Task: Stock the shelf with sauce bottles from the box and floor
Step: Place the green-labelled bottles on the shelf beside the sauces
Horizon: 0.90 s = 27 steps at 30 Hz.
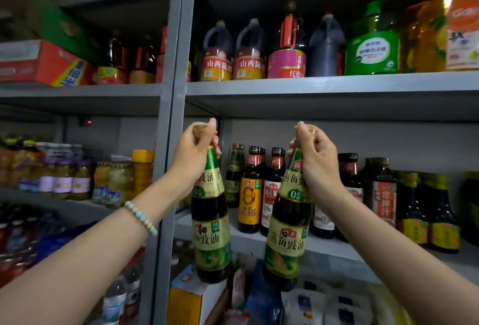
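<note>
My left hand (195,153) grips the neck of a dark sauce bottle with a green label (211,223), held upright in the air in front of the grey shelf (248,243). My right hand (315,156) grips the neck of a second bottle of the same kind (287,231), slightly tilted, also in the air just before the shelf's front edge. Both caps are hidden inside my fists. Behind them on that shelf stand several dark sauce bottles (250,192) with yellow, red and green labels.
A grey upright post (168,143) divides the shelving left of my left hand. The shelf above (324,83) holds large vinegar jugs and detergent bottles. Jars (77,182) fill the left bay. Boxes and packets (197,296) lie below the bottles.
</note>
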Tool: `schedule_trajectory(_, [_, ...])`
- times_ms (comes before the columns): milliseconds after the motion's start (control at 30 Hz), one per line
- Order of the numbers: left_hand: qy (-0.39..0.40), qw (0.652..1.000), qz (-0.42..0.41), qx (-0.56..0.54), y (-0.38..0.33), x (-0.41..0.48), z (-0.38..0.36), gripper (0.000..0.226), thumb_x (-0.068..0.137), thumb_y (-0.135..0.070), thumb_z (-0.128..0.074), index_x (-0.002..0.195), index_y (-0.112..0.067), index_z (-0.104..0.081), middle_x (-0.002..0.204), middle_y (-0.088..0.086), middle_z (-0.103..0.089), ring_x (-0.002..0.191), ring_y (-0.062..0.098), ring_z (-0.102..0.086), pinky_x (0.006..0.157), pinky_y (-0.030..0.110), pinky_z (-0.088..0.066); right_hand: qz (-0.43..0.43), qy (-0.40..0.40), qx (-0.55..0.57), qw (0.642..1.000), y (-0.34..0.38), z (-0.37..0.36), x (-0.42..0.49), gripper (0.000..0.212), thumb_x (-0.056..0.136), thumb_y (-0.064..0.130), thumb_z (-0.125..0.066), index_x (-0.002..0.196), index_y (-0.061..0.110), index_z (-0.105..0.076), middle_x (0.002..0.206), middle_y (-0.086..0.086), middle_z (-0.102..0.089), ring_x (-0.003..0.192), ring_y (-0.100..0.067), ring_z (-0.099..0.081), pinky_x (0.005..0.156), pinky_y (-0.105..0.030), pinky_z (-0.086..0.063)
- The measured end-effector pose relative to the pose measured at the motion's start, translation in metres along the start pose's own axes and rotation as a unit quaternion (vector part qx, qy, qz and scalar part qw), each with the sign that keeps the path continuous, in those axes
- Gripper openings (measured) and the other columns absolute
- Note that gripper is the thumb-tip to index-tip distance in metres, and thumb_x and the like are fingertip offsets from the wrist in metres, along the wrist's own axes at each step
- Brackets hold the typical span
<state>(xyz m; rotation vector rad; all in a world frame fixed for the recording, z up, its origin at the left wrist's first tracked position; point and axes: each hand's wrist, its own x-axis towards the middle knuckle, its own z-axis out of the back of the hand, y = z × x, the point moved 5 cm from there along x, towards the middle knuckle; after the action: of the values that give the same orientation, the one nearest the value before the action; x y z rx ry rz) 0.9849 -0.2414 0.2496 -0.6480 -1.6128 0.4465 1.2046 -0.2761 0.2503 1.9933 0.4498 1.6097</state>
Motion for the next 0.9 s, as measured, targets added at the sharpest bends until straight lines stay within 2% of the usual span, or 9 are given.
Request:
schedule_trajectory(167, [-0.007,1.0,-0.007,-0.015,0.025,0.041,0.007,0.025,0.091,-0.041,-0.052,0.085,-0.017,-0.052,0.068,-0.004,-0.055,0.061,0.013,-0.055,0.068,0.029,-0.049,0.026,-0.007,-0.011,1.0,-0.03,-0.02,0.034,0.02,0.093,0.037,-0.053,0.085,0.018,-0.057,0.073,-0.001,-0.058,0.067,-0.016,-0.058,0.069,-0.037,-0.051])
schedule_trajectory(400, [0.022,0.998,-0.016,-0.063,0.073,0.099,0.016,0.024,0.091,-0.04,-0.053,0.081,-0.018,-0.052,0.065,-0.006,-0.055,0.059,0.013,-0.055,0.063,0.028,-0.048,0.066,-0.059,-0.028,0.996,-0.071,-0.057,0.072,0.02,0.095,0.032,-0.052,0.09,0.012,-0.056,0.071,-0.002,-0.055,0.065,-0.014,-0.056,0.062,-0.025,-0.05])
schedule_trajectory(667, [0.08,0.993,-0.013,-0.08,0.119,0.151,0.015,0.025,0.093,-0.038,-0.052,0.081,-0.016,-0.052,0.064,-0.007,-0.054,0.055,0.007,-0.055,0.055,0.02,-0.049,0.08,-0.097,-0.058,0.99,-0.109,-0.099,0.094,0.02,0.095,0.028,-0.052,0.087,0.01,-0.054,0.07,-0.003,-0.054,0.066,-0.017,-0.055,0.062,-0.026,-0.05])
schedule_trajectory(800, [0.082,0.991,-0.005,-0.104,0.14,0.162,0.019,0.024,0.095,-0.031,-0.05,0.08,-0.013,-0.05,0.065,-0.002,-0.051,0.051,0.008,-0.052,0.051,0.018,-0.047,0.084,-0.09,-0.082,0.989,-0.127,-0.114,0.097,0.022,0.095,0.027,-0.052,0.089,0.006,-0.056,0.073,-0.005,-0.054,0.068,-0.015,-0.053,0.061,-0.021,-0.049])
schedule_trajectory(900, [0.082,0.992,-0.004,-0.098,0.154,0.166,0.02,0.023,0.095,-0.03,-0.05,0.082,-0.011,-0.049,0.066,-0.001,-0.05,0.049,0.006,-0.052,0.05,0.015,-0.047,0.074,-0.088,-0.09,0.989,-0.142,-0.117,0.097,0.022,0.095,0.028,-0.052,0.089,0.007,-0.056,0.073,-0.006,-0.055,0.066,-0.015,-0.054,0.06,-0.022,-0.049])
